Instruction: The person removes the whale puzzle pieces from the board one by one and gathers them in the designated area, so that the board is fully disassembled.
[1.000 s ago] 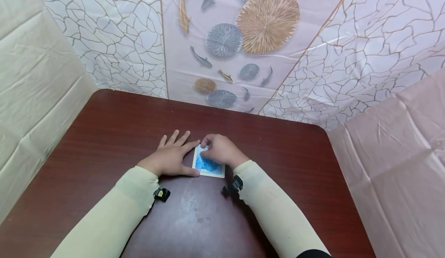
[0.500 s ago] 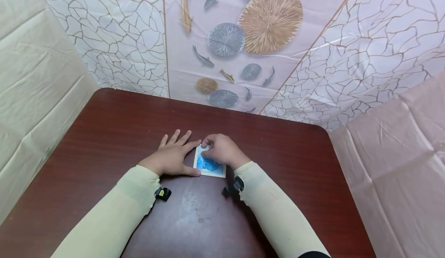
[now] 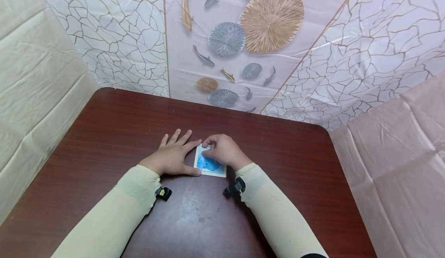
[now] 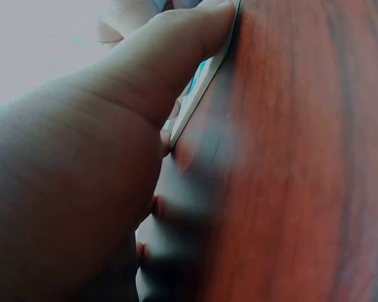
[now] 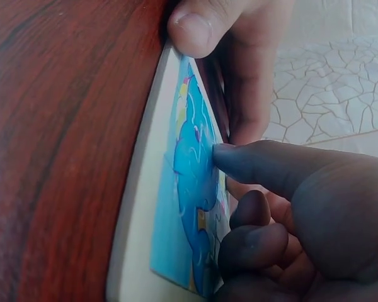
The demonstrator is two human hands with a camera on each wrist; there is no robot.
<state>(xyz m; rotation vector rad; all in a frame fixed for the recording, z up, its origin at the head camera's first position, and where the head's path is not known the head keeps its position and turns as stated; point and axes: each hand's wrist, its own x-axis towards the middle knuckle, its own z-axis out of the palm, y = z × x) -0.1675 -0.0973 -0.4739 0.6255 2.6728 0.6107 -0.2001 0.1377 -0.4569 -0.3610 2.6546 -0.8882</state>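
Observation:
A small jigsaw puzzle (image 3: 210, 167) with a pale border and a blue picture lies flat on the table in the head view. My left hand (image 3: 169, 159) rests at its left side, fingers spread and straight. Its thumb touches the near left corner, and its index fingertip is at the far left corner. Over the puzzle's upper part is my right hand (image 3: 224, 149), fingers curled. In the right wrist view, its thumb (image 5: 258, 165) touches the puzzle's blue face (image 5: 190, 151). The index fingertip is hidden there, so whether a piece is pinched cannot be made out.
The dark red-brown wooden table (image 3: 114, 134) spreads around both hands. Behind it hangs a patterned cloth (image 3: 226, 88) with printed fish and round leaves. Plain pale cloth (image 3: 34, 95) flanks the left side, and pinkish cloth (image 3: 399, 150) the right.
Both hands stay in almost the same pose on the puzzle. The whole head view has shifted slightly, and no piece has visibly moved.

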